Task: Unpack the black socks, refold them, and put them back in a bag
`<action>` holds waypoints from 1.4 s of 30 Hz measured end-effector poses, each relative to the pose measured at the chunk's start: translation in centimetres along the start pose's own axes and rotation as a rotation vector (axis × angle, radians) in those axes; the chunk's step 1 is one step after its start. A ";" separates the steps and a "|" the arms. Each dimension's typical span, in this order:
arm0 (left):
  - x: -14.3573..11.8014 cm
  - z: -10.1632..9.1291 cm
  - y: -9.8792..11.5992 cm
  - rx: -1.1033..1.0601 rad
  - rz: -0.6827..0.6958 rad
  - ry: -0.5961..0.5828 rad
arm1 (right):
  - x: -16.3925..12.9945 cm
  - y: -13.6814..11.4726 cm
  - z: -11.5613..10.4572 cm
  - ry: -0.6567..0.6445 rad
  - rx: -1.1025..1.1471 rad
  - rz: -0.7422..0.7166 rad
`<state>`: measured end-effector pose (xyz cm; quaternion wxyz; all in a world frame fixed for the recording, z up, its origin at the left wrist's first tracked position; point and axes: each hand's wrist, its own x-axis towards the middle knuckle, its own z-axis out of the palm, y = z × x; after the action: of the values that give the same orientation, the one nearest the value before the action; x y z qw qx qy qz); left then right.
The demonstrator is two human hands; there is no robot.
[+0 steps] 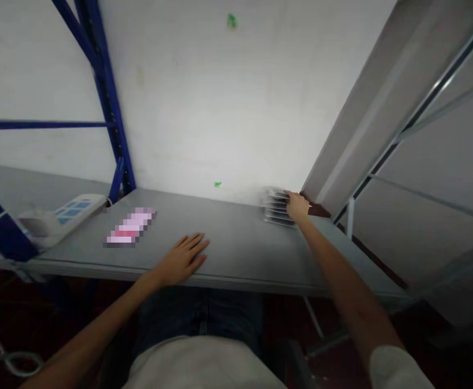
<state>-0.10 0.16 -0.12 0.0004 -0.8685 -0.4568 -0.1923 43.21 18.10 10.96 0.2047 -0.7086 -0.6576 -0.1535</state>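
My left hand [183, 261] rests flat on the grey tabletop [228, 243] near its front edge, fingers spread and holding nothing. At the back right, my right hand [298, 206] is closed on the right side of a layered object [279, 207] with light and dark bands. Motion blurs that object, so its kind is unclear. My fingers hide its right end. Left of my left hand lies a flat pink and white item [131, 227], pixelated beyond recognition.
A white power strip [85, 208] with blue panels lies at the left, beside a blue metal upright [113, 102]. A white cord [7, 359] loops at lower left. The white wall [228, 108] stands behind the table, and metal framing [398, 129] slants along the right.
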 end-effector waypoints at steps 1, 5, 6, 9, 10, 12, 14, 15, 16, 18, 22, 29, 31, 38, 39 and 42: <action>0.0 0.0 0.0 -0.004 0.005 0.007 | -0.1 -0.3 -0.3 0.055 -0.005 0.001; -0.1 0.2 -0.1 -0.011 0.018 0.013 | -2.1 -3.4 -2.1 0.267 0.006 -0.106; -0.2 0.1 -0.1 -0.015 0.012 0.020 | -3.3 -4.7 -2.5 0.289 0.016 -0.143; -0.3 -0.1 0.2 -0.030 -0.039 0.106 | -8.2 -9.5 -2.7 0.215 0.060 -0.289; -0.3 -0.2 0.3 -0.032 -0.053 0.136 | -10.2 -11.2 -2.5 0.175 0.075 -0.333; -0.3 -0.4 0.6 -0.029 -0.070 0.173 | -14.1 -14.6 -1.7 0.064 0.104 -0.437; -0.3 -0.6 0.9 -0.016 -0.074 0.199 | -17.4 -17.4 -0.9 -0.014 0.134 -0.471; -0.3 -0.7 0.9 -0.006 -0.068 0.210 | -18.7 -18.5 -0.6 -0.048 0.146 -0.487; -0.3 -0.7 0.9 0.005 -0.057 0.219 | -19.8 -19.3 -0.4 -0.072 0.162 -0.498; -0.3 -0.7 0.9 0.025 -0.027 0.218 | -21.3 -20.3 -0.4 -0.097 0.200 -0.534; -0.4 -0.3 0.4 0.018 0.002 0.143 | -21.9 -19.2 -1.0 -0.120 0.293 -0.620; -0.2 0.3 -0.5 0.000 -0.030 0.124 | -18.7 -13.8 -2.7 -0.148 0.284 -0.454; 0.1 0.4 -0.7 0.015 -0.050 0.090 | -18.3 -13.1 -2.8 -0.142 0.318 -0.411; 1.4 -1.2 1.9 0.154 -0.016 0.177 | -20.3 -13.4 -0.9 -0.076 0.511 -0.355; 1.7 -1.5 2.6 0.149 0.031 0.215 | -20.6 -13.5 -0.7 -0.070 0.525 -0.360; 2.7 -1.8 4.5 0.078 0.162 0.285 | -21.0 -13.8 -0.7 -0.047 0.544 -0.385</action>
<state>4.28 -0.61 3.21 0.1145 -0.8659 -0.3876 -0.2948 27.71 0.22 2.53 0.3382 -0.4940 -0.8010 0.0081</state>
